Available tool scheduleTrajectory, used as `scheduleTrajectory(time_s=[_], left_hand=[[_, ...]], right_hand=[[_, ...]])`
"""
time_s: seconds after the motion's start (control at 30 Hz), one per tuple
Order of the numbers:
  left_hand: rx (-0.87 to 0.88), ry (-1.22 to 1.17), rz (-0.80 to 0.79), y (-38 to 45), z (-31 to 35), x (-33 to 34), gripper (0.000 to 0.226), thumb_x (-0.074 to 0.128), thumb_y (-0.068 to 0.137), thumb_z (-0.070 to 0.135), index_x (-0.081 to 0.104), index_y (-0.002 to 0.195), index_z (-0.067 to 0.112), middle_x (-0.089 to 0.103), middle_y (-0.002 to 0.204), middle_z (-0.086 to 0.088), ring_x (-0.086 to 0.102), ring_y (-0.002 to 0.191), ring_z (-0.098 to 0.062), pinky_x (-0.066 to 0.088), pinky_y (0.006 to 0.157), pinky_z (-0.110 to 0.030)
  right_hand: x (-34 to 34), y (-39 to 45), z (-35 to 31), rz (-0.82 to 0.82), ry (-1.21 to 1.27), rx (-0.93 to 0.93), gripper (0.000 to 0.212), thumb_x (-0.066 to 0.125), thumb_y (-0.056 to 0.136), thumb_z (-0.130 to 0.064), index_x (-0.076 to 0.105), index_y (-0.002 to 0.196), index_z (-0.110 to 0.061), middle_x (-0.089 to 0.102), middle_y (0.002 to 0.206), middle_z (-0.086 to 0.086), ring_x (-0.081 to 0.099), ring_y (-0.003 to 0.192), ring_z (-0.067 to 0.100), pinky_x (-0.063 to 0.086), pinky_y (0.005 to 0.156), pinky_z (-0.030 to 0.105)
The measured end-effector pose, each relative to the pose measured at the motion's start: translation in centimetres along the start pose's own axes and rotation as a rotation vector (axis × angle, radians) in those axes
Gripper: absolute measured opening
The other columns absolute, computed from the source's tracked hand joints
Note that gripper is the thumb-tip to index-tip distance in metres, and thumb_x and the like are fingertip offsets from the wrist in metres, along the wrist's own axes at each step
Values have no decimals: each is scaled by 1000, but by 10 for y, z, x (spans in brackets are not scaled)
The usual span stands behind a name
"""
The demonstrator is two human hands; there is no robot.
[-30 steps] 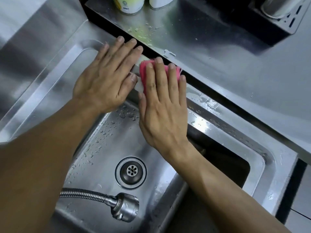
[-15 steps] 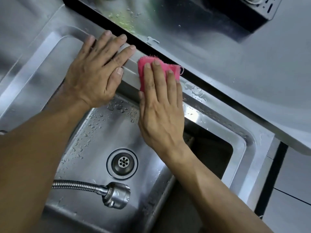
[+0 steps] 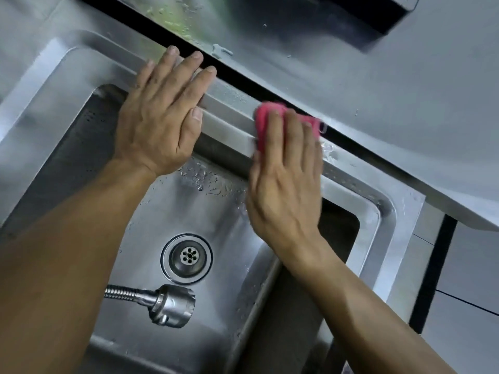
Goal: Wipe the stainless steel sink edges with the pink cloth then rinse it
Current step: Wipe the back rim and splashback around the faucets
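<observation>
Closest to the body, spray head (image 3: 172,306) and drain (image 3: 186,256). Beyond, left hand (image 3: 159,125) flat on sink rim (image 3: 229,114), holding nothing. Right hand (image 3: 286,184) flat, fingers straight, pressing pink cloth (image 3: 266,114) onto far rim. Likely soft, light, soggy; best bunched from above.

The cloth (image 3: 266,114) is bright pink. The sink (image 3: 229,113) is silvery grey, its drain (image 3: 189,256) pierced by a ring of dark holes.
</observation>
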State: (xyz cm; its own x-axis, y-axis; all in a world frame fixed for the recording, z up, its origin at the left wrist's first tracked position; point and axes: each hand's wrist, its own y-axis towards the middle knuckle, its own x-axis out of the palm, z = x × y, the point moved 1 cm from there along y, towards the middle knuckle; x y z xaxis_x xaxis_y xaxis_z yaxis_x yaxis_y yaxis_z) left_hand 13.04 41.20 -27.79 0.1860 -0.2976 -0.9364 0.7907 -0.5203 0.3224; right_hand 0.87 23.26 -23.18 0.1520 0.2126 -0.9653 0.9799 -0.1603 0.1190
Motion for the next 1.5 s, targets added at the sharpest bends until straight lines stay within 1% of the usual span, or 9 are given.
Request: scheduleTrajectory(time_s=[0.13,0.4,0.63,0.77,0.87,0.97,1.1,1.33,1.5], left_hand=[[-21,-10,33,1,10,-1,55,30,107,29,36,160,12,33,167,-10,23,157,-34,10,128,-49],[-14,-17,-47,-3,34,0,60,25,107,33,26,163,12,24,170,-7,18,159,-28,7,131,-42],[-36,-25,-36,-6,25,-2,57,25,110,30,25,163,11,25,171,-7,17,159,-26,12,130,-40],[-71,-48,-52,-5,24,-2,59,24,107,31,23,164,14,23,171,-7,15,160,-26,10,131,-40],[-99,-44,-54,-5,28,-2,61,26,106,31,23,164,13,21,171,-7,14,160,-28,6,130,-39],[-109,-72,-35,-2,47,-5,62,32,103,28,29,162,8,26,170,-10,18,159,-32,4,130,-45],[-8,-102,-42,2,80,-2,58,30,106,26,31,161,6,29,168,-12,20,158,-31,11,130,-50],[-57,-75,-128,5,85,-3,62,26,105,32,26,163,10,24,171,-11,14,160,-30,6,131,-46],[61,-75,-168,2,131,2,62,24,107,36,22,164,13,18,172,-8,11,160,-30,5,130,-51]], right_hand=[[19,29,-38,33,96,-96,54,44,109,-28,39,159,-9,43,160,19,37,149,41,19,127,50],[-21,-33,62,-15,-54,31,56,36,109,-23,31,161,-3,37,163,21,33,152,40,19,129,51],[11,41,-33,-17,35,-118,53,35,106,-27,43,154,-5,50,149,17,46,137,38,22,124,48],[-10,-4,32,-111,-60,-104,57,28,109,-25,25,163,-4,35,163,16,32,152,34,16,128,47],[-35,-42,92,-74,-56,12,56,36,107,-18,30,160,-2,39,160,18,36,150,37,19,128,49],[-32,-28,75,-67,-76,67,59,38,100,-20,35,157,-1,42,155,20,40,144,41,19,128,51],[-8,12,24,-38,14,-94,50,35,110,-30,46,152,-5,50,149,19,47,137,40,24,123,50],[-53,-49,122,-41,102,-32,43,41,110,-12,45,152,-6,52,147,14,47,138,33,18,130,44],[-42,-33,111,-93,-34,-2,47,35,106,-14,43,151,-8,50,147,12,46,137,38,21,126,49]])
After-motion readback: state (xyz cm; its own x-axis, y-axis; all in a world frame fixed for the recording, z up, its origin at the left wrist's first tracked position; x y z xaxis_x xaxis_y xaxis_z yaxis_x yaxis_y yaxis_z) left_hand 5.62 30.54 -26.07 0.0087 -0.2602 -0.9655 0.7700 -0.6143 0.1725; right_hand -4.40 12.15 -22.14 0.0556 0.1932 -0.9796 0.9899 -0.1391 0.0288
